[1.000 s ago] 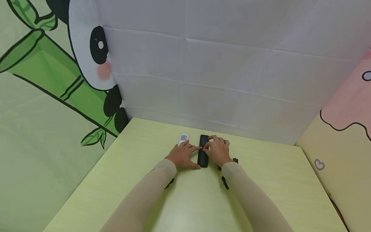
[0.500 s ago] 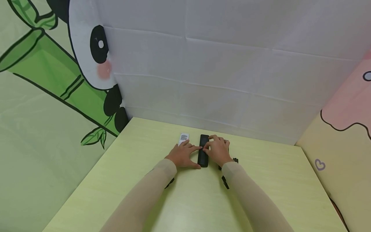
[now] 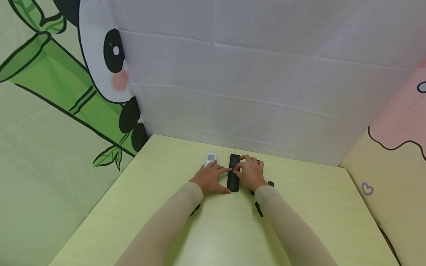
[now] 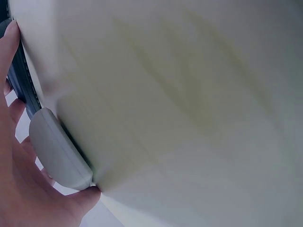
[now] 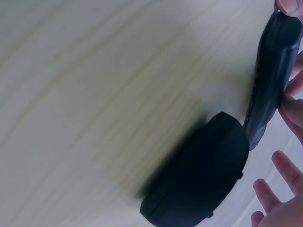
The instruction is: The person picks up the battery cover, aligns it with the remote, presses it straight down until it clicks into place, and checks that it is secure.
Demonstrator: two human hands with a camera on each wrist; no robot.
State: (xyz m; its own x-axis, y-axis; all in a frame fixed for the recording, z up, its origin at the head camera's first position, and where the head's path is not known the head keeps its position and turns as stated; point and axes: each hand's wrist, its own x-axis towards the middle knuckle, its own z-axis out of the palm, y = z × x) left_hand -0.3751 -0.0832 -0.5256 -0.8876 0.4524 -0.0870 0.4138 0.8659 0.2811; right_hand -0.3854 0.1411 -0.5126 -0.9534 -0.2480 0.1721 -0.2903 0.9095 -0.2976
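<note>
A black remote control (image 3: pixel 233 181) lies on the table between both hands. My left hand (image 3: pixel 209 179) has its fingers spread: the index fingertip touches the remote's middle, and the thumb rests at its near end. From the other side, my right hand (image 3: pixel 250 173) pinches at the middle of the remote with bent index finger and thumb. Under the left hand lies a white, slim rounded device (image 3: pixel 211 158) with a printed label, partly covered; its pale body (image 4: pixel 59 151) shows in the left wrist view. A dark rounded object (image 5: pixel 199 175) sits below the right hand, mostly hidden from the head view.
The pale wood-grain table (image 3: pixel 229 236) ends at a white cloth backdrop (image 3: pixel 246 74) close behind the objects. Printed cloths flank both sides, with a panda and bamboo pattern (image 3: pixel 50 70) on the left. Dark straps (image 3: pixel 258 209) show at the wrists.
</note>
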